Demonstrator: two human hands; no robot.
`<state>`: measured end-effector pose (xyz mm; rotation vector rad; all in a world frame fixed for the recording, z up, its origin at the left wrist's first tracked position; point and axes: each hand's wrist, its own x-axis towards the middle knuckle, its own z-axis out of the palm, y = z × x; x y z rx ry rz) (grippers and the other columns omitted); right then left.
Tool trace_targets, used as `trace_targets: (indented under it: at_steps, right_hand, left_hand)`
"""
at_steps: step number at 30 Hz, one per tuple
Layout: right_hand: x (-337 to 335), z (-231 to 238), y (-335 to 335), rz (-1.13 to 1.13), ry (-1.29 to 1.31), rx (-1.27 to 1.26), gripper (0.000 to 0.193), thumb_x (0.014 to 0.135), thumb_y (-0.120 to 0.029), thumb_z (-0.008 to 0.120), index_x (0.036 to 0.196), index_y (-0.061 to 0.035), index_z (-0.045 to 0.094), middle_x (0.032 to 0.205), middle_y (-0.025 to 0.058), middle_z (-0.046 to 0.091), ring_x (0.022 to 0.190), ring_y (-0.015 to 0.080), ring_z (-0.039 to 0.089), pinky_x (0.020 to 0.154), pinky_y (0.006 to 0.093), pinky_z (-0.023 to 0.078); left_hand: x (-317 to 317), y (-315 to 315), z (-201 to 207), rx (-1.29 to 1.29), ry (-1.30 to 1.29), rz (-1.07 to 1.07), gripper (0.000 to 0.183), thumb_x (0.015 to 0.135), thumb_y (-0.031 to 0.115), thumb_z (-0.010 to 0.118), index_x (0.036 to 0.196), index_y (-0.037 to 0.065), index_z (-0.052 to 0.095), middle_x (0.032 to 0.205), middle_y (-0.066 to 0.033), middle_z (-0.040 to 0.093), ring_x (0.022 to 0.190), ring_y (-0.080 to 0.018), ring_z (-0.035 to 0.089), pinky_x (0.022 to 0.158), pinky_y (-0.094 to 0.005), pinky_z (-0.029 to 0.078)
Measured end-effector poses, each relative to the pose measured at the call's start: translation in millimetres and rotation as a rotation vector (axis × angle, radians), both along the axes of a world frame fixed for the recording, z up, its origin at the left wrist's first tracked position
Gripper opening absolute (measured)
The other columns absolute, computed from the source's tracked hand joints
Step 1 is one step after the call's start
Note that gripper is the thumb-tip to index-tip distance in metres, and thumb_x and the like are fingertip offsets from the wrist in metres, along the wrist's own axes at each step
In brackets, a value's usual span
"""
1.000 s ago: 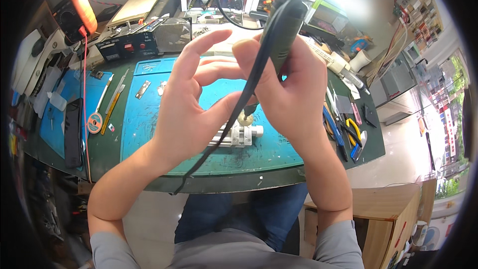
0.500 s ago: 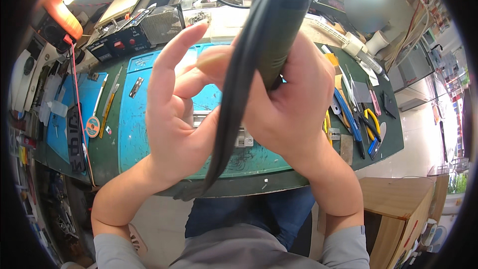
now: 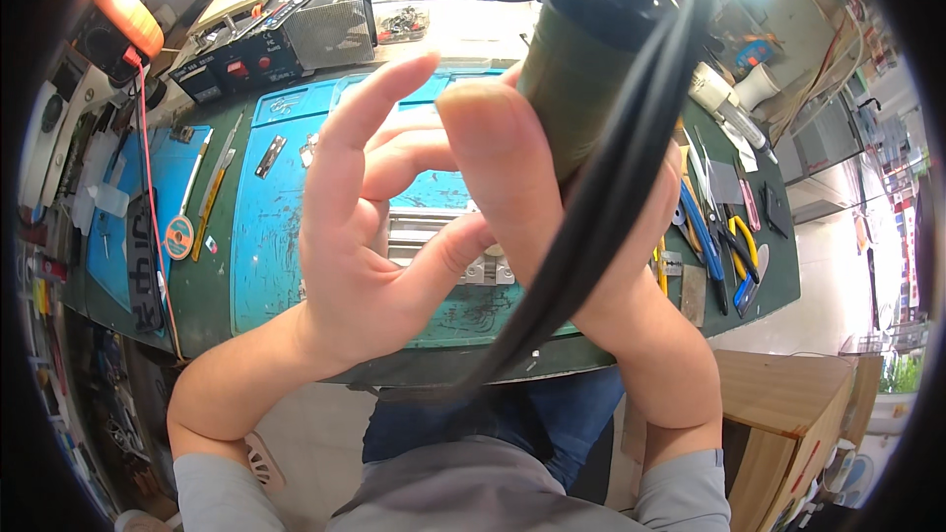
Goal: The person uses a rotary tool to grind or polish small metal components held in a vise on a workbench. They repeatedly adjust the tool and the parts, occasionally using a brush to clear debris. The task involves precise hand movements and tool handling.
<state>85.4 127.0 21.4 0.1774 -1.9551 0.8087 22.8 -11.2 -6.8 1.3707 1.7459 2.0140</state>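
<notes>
My right hand [image 3: 616,236] is closed round a thick dark green cylinder [image 3: 576,89] with a black top end, held up close to the camera. A heavy black cable [image 3: 621,177] hangs in front of that hand and droops toward the table's near edge. My left hand [image 3: 350,236] is raised against the right one, forefinger lifted, the other fingers and thumb curled toward the cylinder's lower end. Its fingertips pass behind my right thumb, so what they pinch is hidden. Beneath both hands, partly covered, lies a silver metal clamp fixture [image 3: 424,232] on the blue mat [image 3: 271,276].
Pliers [image 3: 739,246], a blue-handled tool [image 3: 705,241] and blades lie to the right. A yellow knife [image 3: 209,212] and an orange-labelled spool [image 3: 179,236] lie left. A black power box [image 3: 232,74] stands at the back left. A wooden cabinet [image 3: 778,384] is at lower right.
The cylinder has moved right and tilted, carrying its cable rightward across my right hand. My right thumb now shows in front of the cylinder. My left hand has shifted slightly right.
</notes>
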Motion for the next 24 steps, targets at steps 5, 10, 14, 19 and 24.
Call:
trace_targets:
  at_steps: [5,10,14,19,24]
  right_hand:
    - [3.4,3.6,-3.8,0.081,-0.12,-0.155,0.023,0.089,-0.019,0.072,0.099,-0.0018,0.06,0.085,0.0015,0.064,0.077,0.0091,0.059,0.064,0.0242,0.047]
    - [-2.4,3.5,0.4,-0.021,-0.011,0.01,0.026,0.08,-0.016,0.078,0.096,-0.0025,0.062,0.078,0.0047,0.064,0.066,0.0154,0.06,0.057,0.0266,0.047]
    - [-4.2,6.3,-0.6,-0.077,0.033,0.076,0.023,0.077,-0.015,0.079,0.088,-0.0027,0.064,0.071,0.0072,0.062,0.059,0.0188,0.06,0.053,0.0297,0.046]
    - [-7.1,2.9,4.4,-0.004,0.095,0.077,0.02,0.082,-0.014,0.074,0.092,-0.0015,0.063,0.074,0.0063,0.064,0.061,0.0163,0.06,0.054,0.0292,0.046]
    - [3.8,17.0,5.7,0.033,-0.002,-0.074,0.024,0.094,-0.024,0.062,0.096,0.0,0.063,0.08,0.0038,0.064,0.071,0.0078,0.056,0.063,0.0225,0.044]
  left_hand:
    - [1.0,-1.7,-1.2,-0.006,-0.018,0.001,0.083,0.085,0.011,0.074,0.147,0.003,0.019,0.137,-0.0126,0.045,0.124,-0.0216,0.05,0.103,-0.036,0.044]
    - [-0.3,-1.0,-4.2,0.012,-0.001,0.025,0.084,0.085,0.011,0.075,0.147,0.004,0.02,0.138,-0.0116,0.044,0.124,-0.0213,0.049,0.103,-0.0358,0.044]
    - [-1.0,-1.4,-4.4,0.012,-0.001,0.024,0.083,0.085,0.011,0.075,0.147,0.005,0.02,0.139,-0.011,0.043,0.125,-0.0211,0.049,0.103,-0.0357,0.044]
    - [2.9,-3.1,-2.7,-0.005,-0.039,0.035,0.084,0.085,0.011,0.075,0.148,0.004,0.02,0.14,-0.0109,0.042,0.127,-0.0211,0.047,0.104,-0.0357,0.043]
    - [-12.8,-0.8,9.0,0.003,0.172,0.005,0.079,0.086,0.02,0.073,0.146,0.0,0.027,0.141,-0.0151,0.045,0.128,-0.0231,0.048,0.107,-0.0379,0.038]
